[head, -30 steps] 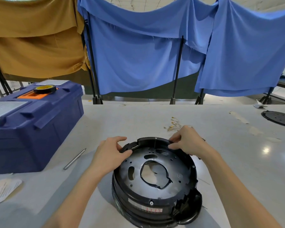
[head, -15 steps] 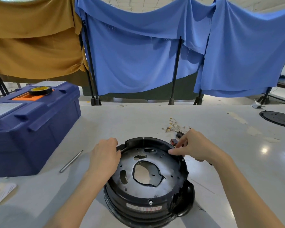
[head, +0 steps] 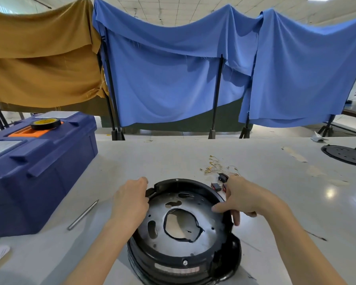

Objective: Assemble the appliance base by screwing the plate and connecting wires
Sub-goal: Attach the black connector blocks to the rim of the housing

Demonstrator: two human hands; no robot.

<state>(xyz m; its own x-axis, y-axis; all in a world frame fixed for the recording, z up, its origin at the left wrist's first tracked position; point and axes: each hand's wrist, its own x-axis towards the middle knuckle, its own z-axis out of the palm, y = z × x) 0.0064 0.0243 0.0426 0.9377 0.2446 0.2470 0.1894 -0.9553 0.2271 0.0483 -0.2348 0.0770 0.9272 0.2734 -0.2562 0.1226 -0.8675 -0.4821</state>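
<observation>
Hands grip the black round base (head: 152, 262) from either side as it sits on the worktop (head: 173, 155), close to us and a little right of centre. Our left hand (head: 130, 200) curls over the far-left part of the rim, the fingers closed round a notch in the wall. Our right hand (head: 245, 198) clamps the right part of the rim, with the thumb on the inner edge and the fingers (head: 235, 218) wrapped down the outside. Inside the base lies the grey metal plate (head: 158, 210), with a large irregular opening in its middle and several smaller holes around it. We see a screw head on the near wall of the base, above a pale label.

Just beyond our right hand, two small black-and-red connectors (head: 216, 186) rest on the worktop, and a little farther off lies a loose bunch of thin wires (head: 216, 167) with gold terminals, apart from the base. To our left stands a dark blue toolbox (head: 39, 171) with a roll of tape (head: 45, 123) on its lid, and a slim metal rod (head: 82, 214) lies between the toolbox and the base. A black disc (head: 347, 155) sits at the far right edge.
</observation>
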